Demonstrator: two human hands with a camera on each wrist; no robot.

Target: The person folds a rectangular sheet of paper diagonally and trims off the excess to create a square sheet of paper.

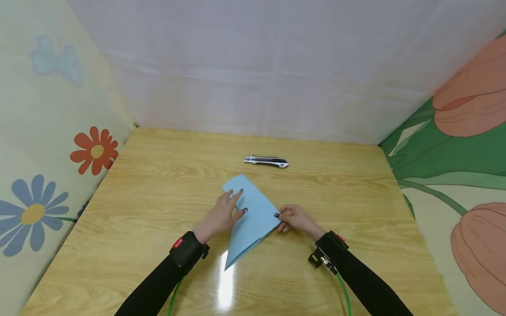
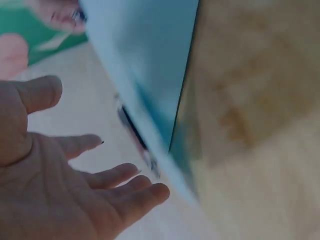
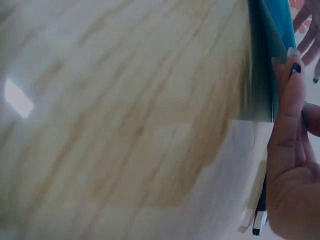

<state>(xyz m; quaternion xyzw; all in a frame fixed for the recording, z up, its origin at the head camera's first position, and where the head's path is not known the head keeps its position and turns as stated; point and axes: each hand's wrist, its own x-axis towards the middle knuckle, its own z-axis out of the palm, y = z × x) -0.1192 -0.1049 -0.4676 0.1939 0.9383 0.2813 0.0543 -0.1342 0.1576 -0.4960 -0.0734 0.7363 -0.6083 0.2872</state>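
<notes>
A folded sheet of light blue paper (image 1: pixel 254 210) lies at a slant on the table, one pointed corner toward the person. My left hand (image 1: pixel 221 212) is at its left edge, fingers spread over the paper in the head view; the left wrist view shows those fingers (image 2: pixel 75 145) fairly straight beside the sheet. At the right corner, my right hand (image 1: pixel 295 218) pinches the paper between thumb and fingers. In the right wrist view the paper's edge (image 3: pixel 267 55) stands up from the table at that pinch, its layers slightly apart.
Beyond the paper lies a utility knife (image 1: pixel 266 161) with a silver and black handle. The wood-grain table (image 1: pixel 158 175) meets a white cloth (image 1: pixel 253 66) at the back. Flower-patterned cloths hang at both sides. Green cables (image 1: pixel 345 292) run from the wrist cameras.
</notes>
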